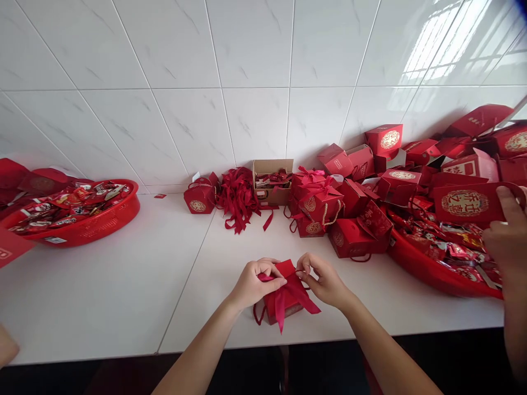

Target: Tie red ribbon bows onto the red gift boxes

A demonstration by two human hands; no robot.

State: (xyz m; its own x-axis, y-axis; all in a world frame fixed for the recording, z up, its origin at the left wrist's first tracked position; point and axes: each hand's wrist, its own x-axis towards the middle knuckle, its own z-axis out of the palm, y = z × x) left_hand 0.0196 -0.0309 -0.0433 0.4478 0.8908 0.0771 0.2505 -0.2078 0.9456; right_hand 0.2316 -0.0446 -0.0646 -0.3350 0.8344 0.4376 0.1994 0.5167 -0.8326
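A small red gift box [270, 303] sits near the table's front edge, with a dark red cord handle looping out at its left side. Across its top lies a bright red ribbon [280, 307], its two tails hanging toward me. My left hand [256, 282] is closed on the ribbon at the box's upper left, the thumb pressing on the middle. Fingertips together, my right hand [323, 280] pinches thin dark red material, apparently ribbon, at the right of the box top. The box's far side is hidden by my fingers.
Behind the box lie loose ribbons [239, 195], a cardboard box [272, 197] and ribboned gift boxes [315, 206]. Red candy baskets stand left [99, 222] and right [436, 274], with many gift boxes piled right. Another person's hand [508, 230] holds a box at right; another hand [6, 345] shows lower left.
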